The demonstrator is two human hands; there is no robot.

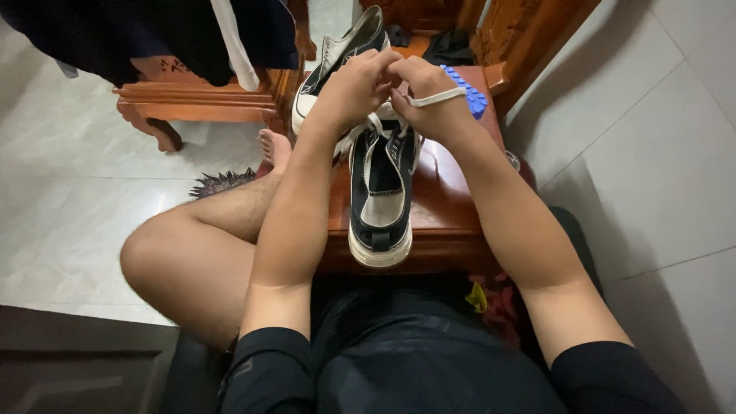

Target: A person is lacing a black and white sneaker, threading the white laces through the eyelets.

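While the black sneaker [381, 195] lies heel-toward-sitter on the low wooden table [448, 211], both hands meet above its tongue. Left hand [354, 86] and right hand [426, 93] each pinch the white lace [433, 98], drawn taut for threading. A second sneaker [337, 57] leans just behind, beside a blue block [469, 93].

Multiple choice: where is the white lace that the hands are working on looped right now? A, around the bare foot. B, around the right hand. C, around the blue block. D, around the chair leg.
B: the white lace crosses the back of the right hand, while the left hand pinches it above the shoe on the wooden table.
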